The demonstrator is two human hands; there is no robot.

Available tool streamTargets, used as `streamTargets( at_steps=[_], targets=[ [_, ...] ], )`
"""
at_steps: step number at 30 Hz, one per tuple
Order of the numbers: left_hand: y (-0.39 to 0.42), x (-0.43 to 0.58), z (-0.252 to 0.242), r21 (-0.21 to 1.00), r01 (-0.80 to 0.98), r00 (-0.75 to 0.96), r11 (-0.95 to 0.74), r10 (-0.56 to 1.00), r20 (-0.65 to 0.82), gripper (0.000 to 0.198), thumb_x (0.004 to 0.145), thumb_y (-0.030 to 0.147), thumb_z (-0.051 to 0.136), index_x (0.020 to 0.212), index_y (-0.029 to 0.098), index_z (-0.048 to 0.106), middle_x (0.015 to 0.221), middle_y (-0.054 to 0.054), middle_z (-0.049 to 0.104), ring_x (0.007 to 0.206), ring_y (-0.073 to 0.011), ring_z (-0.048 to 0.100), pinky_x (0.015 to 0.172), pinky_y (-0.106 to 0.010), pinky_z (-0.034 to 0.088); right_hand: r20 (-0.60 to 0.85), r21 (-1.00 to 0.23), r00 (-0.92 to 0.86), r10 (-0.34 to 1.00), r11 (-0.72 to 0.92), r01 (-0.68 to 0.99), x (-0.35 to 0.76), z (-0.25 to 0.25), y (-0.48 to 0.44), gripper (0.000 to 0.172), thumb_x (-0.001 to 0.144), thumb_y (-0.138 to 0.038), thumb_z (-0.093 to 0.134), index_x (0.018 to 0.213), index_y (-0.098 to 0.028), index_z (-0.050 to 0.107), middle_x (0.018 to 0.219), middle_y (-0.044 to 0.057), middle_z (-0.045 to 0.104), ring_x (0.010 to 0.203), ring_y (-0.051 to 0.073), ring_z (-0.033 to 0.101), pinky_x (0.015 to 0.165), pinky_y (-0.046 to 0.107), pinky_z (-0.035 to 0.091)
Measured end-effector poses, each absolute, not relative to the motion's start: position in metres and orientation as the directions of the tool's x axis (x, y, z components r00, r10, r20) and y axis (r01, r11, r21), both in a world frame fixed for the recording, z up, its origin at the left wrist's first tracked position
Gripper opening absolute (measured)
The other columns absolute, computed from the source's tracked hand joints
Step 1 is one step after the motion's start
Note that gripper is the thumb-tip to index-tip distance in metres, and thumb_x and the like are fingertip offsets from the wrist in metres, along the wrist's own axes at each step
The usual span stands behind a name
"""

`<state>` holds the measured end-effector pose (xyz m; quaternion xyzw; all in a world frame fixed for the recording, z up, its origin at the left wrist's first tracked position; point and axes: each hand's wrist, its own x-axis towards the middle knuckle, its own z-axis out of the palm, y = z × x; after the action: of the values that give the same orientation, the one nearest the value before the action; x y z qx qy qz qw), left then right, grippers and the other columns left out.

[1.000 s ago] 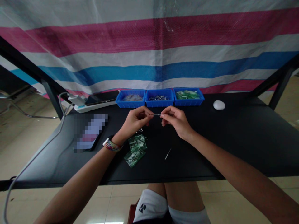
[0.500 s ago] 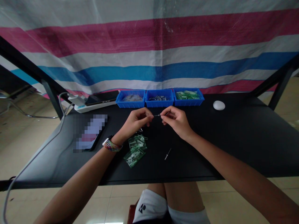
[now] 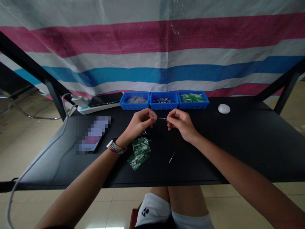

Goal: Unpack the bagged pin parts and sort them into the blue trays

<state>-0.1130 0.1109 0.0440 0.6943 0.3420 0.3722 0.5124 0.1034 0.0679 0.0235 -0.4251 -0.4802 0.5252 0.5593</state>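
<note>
My left hand pinches one end of a thin metal rivet, and my right hand pinches its other end, in front of the blue bins. Green bags of metal pieces lie on the black table below my left hand, with a few loose pieces partly hidden by that hand. Another single rivet rests on the table below my right hand. Behind the hands stand a left blue bin of clear bags, a middle blue bin of loose rivets and a right blue bin of green bags.
A white power strip with a plug and a dark phone stands at the back left. A phone with a blurred screen lies left of my left wrist. A white mouse sits at the right. A cable runs down the left side.
My right hand has moved slightly to the right, away from my left hand, and more of the thin rivet shows between them. The view has shifted a little.
</note>
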Motion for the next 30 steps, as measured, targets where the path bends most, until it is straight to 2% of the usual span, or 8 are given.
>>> streamTargets(
  at_steps=[3, 6, 9, 12, 17, 21, 24, 30],
  targets=[
    [0.116, -0.122, 0.046, 0.961, 0.084, 0.432, -0.264, 0.879, 0.204, 0.024, 0.094, 0.039, 0.068, 0.098, 0.015, 0.069, 0.077, -0.001, 0.066, 0.062, -0.0117, 0.064, 0.055, -0.022, 0.046, 0.197, -0.975, 0.085, 0.977, 0.205, -0.089, 0.112, 0.028, 0.078, 0.016, 0.081, -0.029, 0.079, 0.083, -0.021, 0.065, 0.072, -0.002, 0.064, 0.062, 0.014, 0.063, 0.055, 0.028, 0.058],
    [0.122, -0.129, 0.047, 0.948, 0.075, 0.364, -0.309, 0.894, 0.262, 0.022, 0.093, 0.038, 0.068, 0.094, 0.015, 0.069, 0.076, -0.001, 0.065, 0.062, -0.0113, 0.062, 0.057, -0.023, 0.047, 0.382, -0.922, 0.214, 0.899, 0.357, 0.148, 0.124, 0.038, 0.099, 0.013, 0.084, -0.029, 0.076, 0.085, -0.023, 0.063, 0.074, -0.001, 0.064, 0.065, 0.016, 0.064, 0.058, 0.030, 0.057],
    [0.128, -0.133, 0.044, 0.941, 0.070, 0.311, -0.330, 0.904, 0.294, 0.023, 0.093, 0.039, 0.067, 0.090, 0.016, 0.067, 0.071, 0.000, 0.063, 0.058, -0.0115, 0.060, 0.056, -0.024, 0.045, 0.551, -0.797, 0.267, 0.791, 0.403, 0.450, 0.135, 0.049, 0.125, 0.006, 0.090, -0.028, 0.071, 0.088, -0.023, 0.067, 0.083, 0.003, 0.069, 0.064, 0.017, 0.061, 0.063, 0.032, 0.055],
    [0.132, -0.133, 0.038, 0.933, 0.104, 0.280, -0.346, 0.910, 0.306, 0.024, 0.092, 0.040, 0.067, 0.087, 0.017, 0.065, 0.069, 0.001, 0.062, 0.057, -0.0118, 0.059, 0.056, -0.024, 0.045, 0.626, -0.635, 0.154, 0.765, 0.385, 0.670, 0.136, 0.054, 0.140, 0.004, 0.089, -0.021, 0.070, 0.086, -0.021, 0.072, 0.095, 0.008, 0.074, 0.070, 0.020, 0.061, 0.076, 0.037, 0.054],
    [0.133, -0.134, 0.029, 0.838, 0.310, 0.298, -0.450, 0.883, 0.364, 0.017, 0.091, 0.033, 0.062, 0.084, 0.017, 0.065, 0.065, 0.001, 0.061, 0.058, -0.0130, 0.056, 0.057, -0.024, 0.039, 0.586, -0.582, -0.007, 0.810, 0.427, 0.692, 0.101, 0.047, 0.114, 0.012, 0.092, -0.016, 0.066, 0.090, -0.019, 0.077, 0.098, 0.009, 0.073, 0.079, 0.022, 0.065, 0.079, 0.036, 0.051],
    [0.132, -0.135, 0.026, 0.741, 0.425, 0.303, -0.519, 0.853, 0.424, 0.018, 0.093, 0.029, 0.057, 0.083, 0.017, 0.065, 0.062, 0.003, 0.056, 0.057, -0.0122, 0.048, 0.057, -0.026, 0.032, 0.322, -0.614, -0.271, 0.907, 0.418, 0.669, 0.060, 0.037, 0.080, 0.009, 0.090, -0.022, 0.074, 0.081, -0.022, 0.074, 0.091, 0.004, 0.072, 0.078, 0.020, 0.066, 0.072, 0.032, 0.047],
    [0.132, -0.134, 0.025, 0.718, 0.453, 0.300, -0.528, 0.849, 0.435, 0.018, 0.094, 0.028, 0.057, 0.083, 0.017, 0.065, 0.063, 0.003, 0.056, 0.058, -0.0123, 0.048, 0.059, -0.027, 0.031, 0.222, -0.612, -0.298, 0.928, 0.371, 0.699, 0.044, 0.033, 0.070, 0.013, 0.088, -0.027, 0.078, 0.077, -0.023, 0.073, 0.087, 0.002, 0.071, 0.078, 0.019, 0.067, 0.069, 0.031, 0.045],
    [0.129, -0.131, 0.030, 0.690, 0.491, 0.311, -0.532, 0.847, 0.431, 0.018, 0.094, 0.028, 0.057, 0.080, 0.017, 0.063, 0.062, 0.004, 0.053, 0.057, -0.0121, 0.045, 0.060, -0.028, 0.030, 0.178, -0.534, -0.309, 0.934, 0.355, 0.767, 0.040, 0.029, 0.069, 0.009, 0.085, -0.030, 0.080, 0.080, -0.025, 0.075, 0.090, 0.002, 0.073, 0.077, 0.019, 0.067, 0.061, 0.031, 0.038]
  ],
)
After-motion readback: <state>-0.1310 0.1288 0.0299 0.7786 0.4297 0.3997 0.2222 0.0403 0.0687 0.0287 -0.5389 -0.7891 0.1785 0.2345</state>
